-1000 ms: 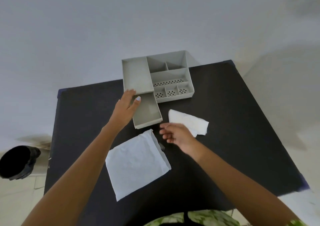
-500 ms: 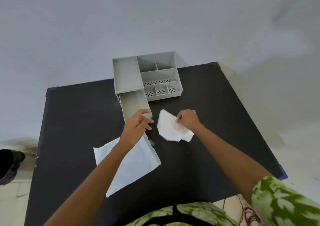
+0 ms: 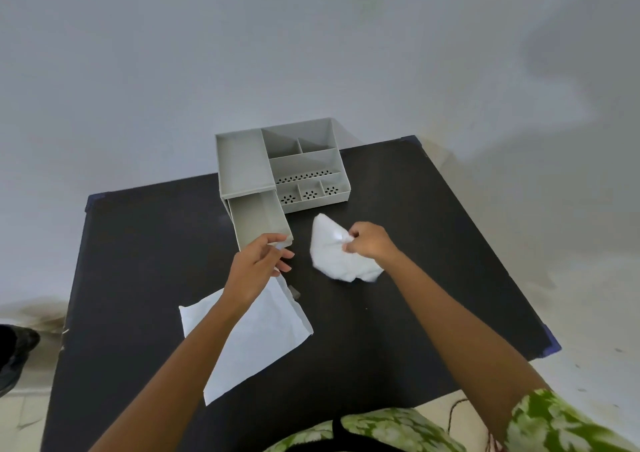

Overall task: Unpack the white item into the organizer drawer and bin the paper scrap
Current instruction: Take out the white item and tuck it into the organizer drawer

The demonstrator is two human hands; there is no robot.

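Observation:
A grey organizer stands at the far side of the black table, with its drawer pulled out toward me and nothing in it. To the drawer's right lies a soft, crumpled white item. My right hand is shut on its top edge and bunches it up. My left hand hovers at the drawer's front edge with its fingers apart and nothing in them. Below that hand a flat white paper packet lies on the table, partly hidden by my forearm.
A black bin shows on the floor at the left edge of view. The organizer's open compartments sit to the right of the drawer housing. A pale wall rises behind the table, and bare black tabletop lies to the right.
My right hand has taken hold of the white item and crumpled it. My left hand has moved from the drawer's side to its front edge. The drawer stays open.

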